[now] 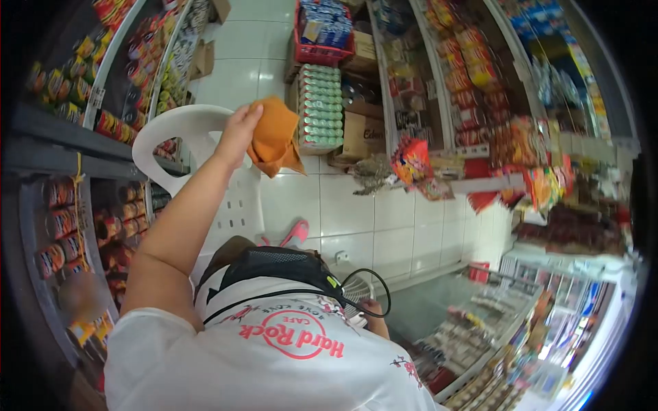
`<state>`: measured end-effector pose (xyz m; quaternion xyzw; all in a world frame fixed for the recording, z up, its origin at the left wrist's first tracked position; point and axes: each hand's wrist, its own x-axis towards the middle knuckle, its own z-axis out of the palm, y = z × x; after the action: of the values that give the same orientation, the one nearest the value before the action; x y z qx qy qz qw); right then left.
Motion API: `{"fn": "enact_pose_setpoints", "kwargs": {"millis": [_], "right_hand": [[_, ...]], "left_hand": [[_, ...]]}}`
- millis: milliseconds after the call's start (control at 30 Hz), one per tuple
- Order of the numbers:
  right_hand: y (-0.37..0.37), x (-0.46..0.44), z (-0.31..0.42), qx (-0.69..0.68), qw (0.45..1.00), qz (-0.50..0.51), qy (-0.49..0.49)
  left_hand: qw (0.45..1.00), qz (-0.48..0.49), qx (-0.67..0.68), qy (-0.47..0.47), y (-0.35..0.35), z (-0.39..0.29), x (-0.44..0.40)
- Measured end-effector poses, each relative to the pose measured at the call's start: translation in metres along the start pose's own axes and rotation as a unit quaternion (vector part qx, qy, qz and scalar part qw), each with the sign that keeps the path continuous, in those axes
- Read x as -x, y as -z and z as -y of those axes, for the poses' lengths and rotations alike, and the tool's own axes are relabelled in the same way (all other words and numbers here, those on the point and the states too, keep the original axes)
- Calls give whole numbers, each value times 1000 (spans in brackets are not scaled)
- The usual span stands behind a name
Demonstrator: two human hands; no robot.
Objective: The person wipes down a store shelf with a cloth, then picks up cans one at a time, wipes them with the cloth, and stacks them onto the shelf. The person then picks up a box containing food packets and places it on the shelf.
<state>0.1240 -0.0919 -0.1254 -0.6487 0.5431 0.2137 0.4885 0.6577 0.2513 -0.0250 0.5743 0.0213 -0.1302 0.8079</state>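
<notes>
My left hand [241, 133] is raised over a white plastic chair [154, 137], its fingers closed on an orange-brown cloth [275, 140]. The cloth hangs in loose folds with its lower corner pointing down. My right hand [373, 308] is low beside my waist, next to a white ribbed object [358, 288] that looks like a small fan. Its fingers are mostly hidden, so its grip does not show. A black cord [386, 284] loops past it from the black waist bag [274, 270].
Shelves of canned goods [127, 127] line the left. Ahead stand a shrink-wrapped stack of green-topped cans [321, 103], a red crate [322, 53] and a cardboard box [363, 133]. Hanging snack packs [411, 161] jut out on the right, above a glass counter [411, 308].
</notes>
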Motion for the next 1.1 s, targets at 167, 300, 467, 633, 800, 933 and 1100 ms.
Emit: {"fn": "enact_pose_setpoints", "kwargs": {"millis": [167,300,467,633,800,933,1100], "right_hand": [[53,-127,97,96,991,51,76],[71,-183,183,70,986,104,110],[52,-239,278,175,963,130,157],[-8,-230,415,252,924,200,206],[-53,-240,526,296,894,212,261],[-59,-300,574,240,907,148,312],[-47,-339,583,312,897,155,270]], "left_hand": [[970,-161,-120,-139,1,-19,-64],[788,-218,-566,-107,53,23,-104],[731,-246,-634,-45,43,28,-104],[737,-194,-646,-42,49,24,-100],[732,-161,-662,-18,39,12,-91],[729,-138,-668,50,52,3,-107],[741,-26,-652,162,63,-21,-121]]}}
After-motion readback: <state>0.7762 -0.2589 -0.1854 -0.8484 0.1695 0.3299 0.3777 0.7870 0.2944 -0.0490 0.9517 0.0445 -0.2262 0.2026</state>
